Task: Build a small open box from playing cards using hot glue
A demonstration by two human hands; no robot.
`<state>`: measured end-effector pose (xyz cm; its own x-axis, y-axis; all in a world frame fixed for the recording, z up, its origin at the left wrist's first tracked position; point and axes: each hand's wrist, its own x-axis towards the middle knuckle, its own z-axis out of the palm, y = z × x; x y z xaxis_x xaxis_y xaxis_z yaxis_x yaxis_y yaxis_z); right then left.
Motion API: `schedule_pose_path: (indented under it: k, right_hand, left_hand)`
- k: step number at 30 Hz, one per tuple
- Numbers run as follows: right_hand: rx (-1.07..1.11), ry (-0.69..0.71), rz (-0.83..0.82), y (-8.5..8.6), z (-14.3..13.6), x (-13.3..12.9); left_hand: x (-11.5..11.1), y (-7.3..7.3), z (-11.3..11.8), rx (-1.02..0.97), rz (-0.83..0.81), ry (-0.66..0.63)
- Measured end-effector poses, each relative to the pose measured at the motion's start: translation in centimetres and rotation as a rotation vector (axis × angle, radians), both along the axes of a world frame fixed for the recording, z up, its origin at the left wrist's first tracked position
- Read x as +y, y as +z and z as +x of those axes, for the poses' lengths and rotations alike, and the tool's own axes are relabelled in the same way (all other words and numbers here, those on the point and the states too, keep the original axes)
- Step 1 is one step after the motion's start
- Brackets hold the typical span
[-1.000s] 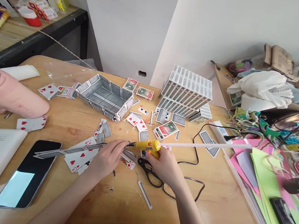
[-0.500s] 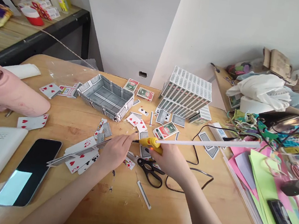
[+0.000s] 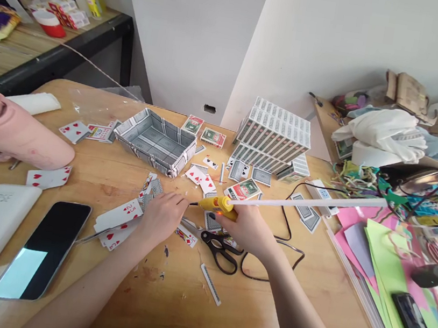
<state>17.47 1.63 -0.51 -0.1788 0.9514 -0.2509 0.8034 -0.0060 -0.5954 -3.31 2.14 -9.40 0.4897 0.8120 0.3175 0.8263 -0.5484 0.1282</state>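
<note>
while the right hand [image 3: 252,231] grips a glue gun [image 3: 213,203], the left hand [image 3: 163,216] arches palm-down, fingers pinching a strip [image 3: 104,232].

We're looking at a bright, evenly lit frame, with pale light washing over the wall [image 3: 298,61]. A whitish reflection glares off the phone [image 3: 44,248] at lower left, and we see only soft shadows across the surface [image 3: 167,303]. The middle reads fairly clear, though fine print smears; out at the left and right edges, shapes stretch and lean.
</note>
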Motion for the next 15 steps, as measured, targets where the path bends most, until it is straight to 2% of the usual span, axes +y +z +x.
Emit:
schedule_pose_path:
  k: [3,10,15]
  right_hand:
    - [-0.026,0.0,-0.022,-0.01,-0.19,0.11]
    - [-0.096,-0.098,-0.106,-0.29,0.33,0.39]
    - [-0.081,-0.05,-0.098,-0.66,0.22,0.83]
  left_hand:
    - [0.01,-0.15,0.28,-0.03,-0.016,-0.004]
    - [0.31,-0.45,0.36,-0.063,-0.068,0.025]
    - [0.58,-0.28,0.76,-0.095,-0.143,0.037]
